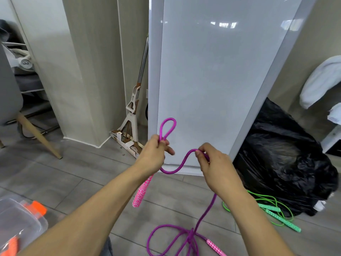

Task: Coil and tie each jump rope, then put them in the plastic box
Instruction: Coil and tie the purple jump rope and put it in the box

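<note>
- We are holding the purple jump rope [181, 160] up in both hands, well above the floor, in front of the grey cabinet door [212, 80].
- Our left hand [155, 154] is pinching a small upright loop of the rope, fingers closed around its base, with one pink handle [142, 191] dangling straight down below the wrist.
- Our right hand [215, 167] is gripping the cord just to the right, thumb and fingers closed on it; a short slack sag is hanging between the two hands.
- The rest of the rope is running down from the right hand to loose loops on the floor, ending at the second pink handle [215, 247] (near the bottom edge).
- So the free length is lying below and toward us from the right hand, and by our judgement that hand is the one to feed the next coil leftward to the loop.
- The green jump rope [271, 209] is lying uncoiled on the floor to the right, against the black bin bag [284, 163].
- The plastic box [20, 220] is sitting low on the left, well apart from both ropes; nothing is blocking the way between.
</note>
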{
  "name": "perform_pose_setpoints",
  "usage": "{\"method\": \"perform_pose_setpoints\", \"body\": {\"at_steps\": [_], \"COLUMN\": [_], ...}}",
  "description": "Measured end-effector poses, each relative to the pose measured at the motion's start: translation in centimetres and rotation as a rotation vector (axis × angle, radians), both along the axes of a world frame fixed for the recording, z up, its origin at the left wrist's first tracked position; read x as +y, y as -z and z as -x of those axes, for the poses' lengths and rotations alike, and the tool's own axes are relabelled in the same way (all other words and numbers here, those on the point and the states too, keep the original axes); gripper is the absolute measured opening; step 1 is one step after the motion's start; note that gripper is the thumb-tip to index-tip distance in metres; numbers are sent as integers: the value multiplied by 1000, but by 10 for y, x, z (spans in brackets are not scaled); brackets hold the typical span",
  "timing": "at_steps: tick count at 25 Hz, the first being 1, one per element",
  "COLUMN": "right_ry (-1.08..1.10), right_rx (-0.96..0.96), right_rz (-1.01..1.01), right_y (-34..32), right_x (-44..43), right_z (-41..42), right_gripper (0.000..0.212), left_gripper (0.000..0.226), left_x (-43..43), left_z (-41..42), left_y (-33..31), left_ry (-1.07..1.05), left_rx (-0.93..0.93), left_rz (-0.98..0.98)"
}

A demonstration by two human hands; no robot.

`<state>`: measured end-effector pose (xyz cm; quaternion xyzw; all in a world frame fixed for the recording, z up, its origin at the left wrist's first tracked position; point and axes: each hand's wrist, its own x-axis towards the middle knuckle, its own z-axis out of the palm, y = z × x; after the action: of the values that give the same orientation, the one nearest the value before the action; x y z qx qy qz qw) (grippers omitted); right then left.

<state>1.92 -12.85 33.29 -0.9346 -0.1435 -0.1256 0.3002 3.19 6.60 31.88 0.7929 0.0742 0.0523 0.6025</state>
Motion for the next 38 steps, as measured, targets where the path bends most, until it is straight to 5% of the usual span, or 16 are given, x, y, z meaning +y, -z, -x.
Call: {"method": "perform_pose_setpoints", "body": {"at_steps": [17,23,31,35,38], "right_ry": [33,55,-31,109,331], "right_rx": [40,76,338,502,428], "right_rz": [-257,-201,11,138,242], "right_y": [10,8,5,10,15], "right_x": [13,13,-15,-46,-53], "right_z": [-3,-3,-12,-22,-27], "right_gripper": [18,23,26,31,34], "left_gripper": [32,24,27,30,24], "left_x": [-29,-28,-7,16,9], "left_z": [21,19,-4,-13,-11], "left_y": [-2,-4,6,7,5], "left_ry": [392,444,-50,-261,-215], "left_rx": [32,140,2,-20,-5], "left_rz": [38,380,55,207,372]}}
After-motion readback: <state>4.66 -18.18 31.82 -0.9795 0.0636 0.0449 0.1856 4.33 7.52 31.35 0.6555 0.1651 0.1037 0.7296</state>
